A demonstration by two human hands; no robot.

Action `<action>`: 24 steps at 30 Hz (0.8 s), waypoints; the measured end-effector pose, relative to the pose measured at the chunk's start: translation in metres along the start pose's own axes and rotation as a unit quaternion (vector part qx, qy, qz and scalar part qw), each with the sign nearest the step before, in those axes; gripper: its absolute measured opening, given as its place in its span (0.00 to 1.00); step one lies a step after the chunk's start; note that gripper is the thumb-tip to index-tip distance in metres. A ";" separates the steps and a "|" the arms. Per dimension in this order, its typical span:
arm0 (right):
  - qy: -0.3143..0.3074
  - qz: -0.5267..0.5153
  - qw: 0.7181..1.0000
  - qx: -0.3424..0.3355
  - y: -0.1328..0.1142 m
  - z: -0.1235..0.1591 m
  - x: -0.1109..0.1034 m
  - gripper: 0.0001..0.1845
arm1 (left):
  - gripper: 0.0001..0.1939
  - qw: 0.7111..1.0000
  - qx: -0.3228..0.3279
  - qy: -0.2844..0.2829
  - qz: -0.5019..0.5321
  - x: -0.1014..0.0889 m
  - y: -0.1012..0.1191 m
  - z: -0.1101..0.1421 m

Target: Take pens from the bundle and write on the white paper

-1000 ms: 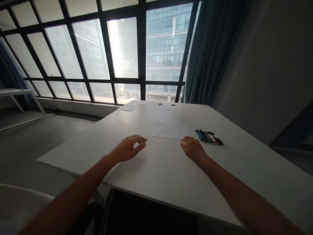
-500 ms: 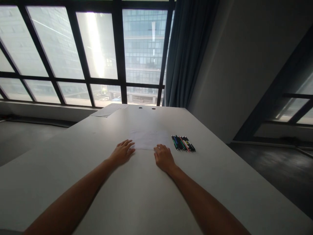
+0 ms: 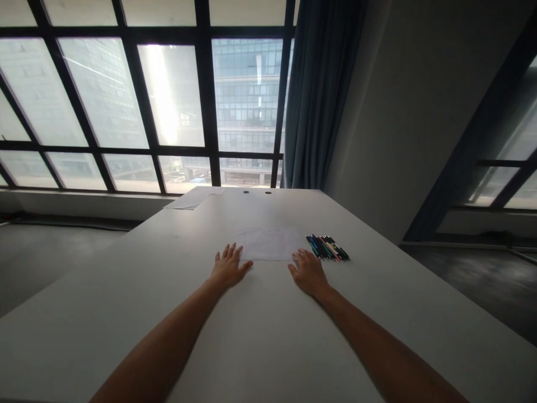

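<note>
A sheet of white paper (image 3: 268, 244) lies flat on the white table (image 3: 260, 324). My left hand (image 3: 229, 267) rests palm down at its near left corner, fingers spread and thumb pointing right. At the near right corner lies my right hand (image 3: 309, 271), open too, with its fingertips on the paper's edge. Just beyond the right hand, a row of several pens (image 3: 327, 247) lies side by side, mostly black, with some blue, green, pink and white ones. Neither hand grips anything.
More white sheets (image 3: 191, 197) lie at the table's far left corner. Two dark round holes (image 3: 257, 192) are set near the far edge. Beyond stand a large window (image 3: 247, 95) and a blue-grey curtain (image 3: 312, 101), with a grey wall to the right.
My right hand has moved rightward along the paper's near edge. The left hand's fingers have turned to point forward and spread wider. The view has tilted up slightly.
</note>
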State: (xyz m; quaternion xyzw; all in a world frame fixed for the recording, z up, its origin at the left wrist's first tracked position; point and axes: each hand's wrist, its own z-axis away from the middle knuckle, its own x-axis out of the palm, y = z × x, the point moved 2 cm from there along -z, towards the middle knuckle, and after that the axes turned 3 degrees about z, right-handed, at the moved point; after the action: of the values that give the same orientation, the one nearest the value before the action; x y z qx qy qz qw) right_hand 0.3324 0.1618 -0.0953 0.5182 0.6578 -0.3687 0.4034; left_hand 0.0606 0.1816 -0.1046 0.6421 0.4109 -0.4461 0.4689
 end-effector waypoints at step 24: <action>-0.190 0.017 0.981 -0.013 0.001 0.048 -0.005 0.49 | 0.47 0.993 0.053 -0.107 -0.007 -0.037 -0.013 0.096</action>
State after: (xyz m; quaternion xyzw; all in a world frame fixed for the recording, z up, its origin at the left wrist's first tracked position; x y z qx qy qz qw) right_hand 0.3411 0.1165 -0.1100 0.4447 0.5645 -0.4453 0.5342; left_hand 0.0204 0.0873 -0.0882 0.6116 0.3392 -0.5366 0.4722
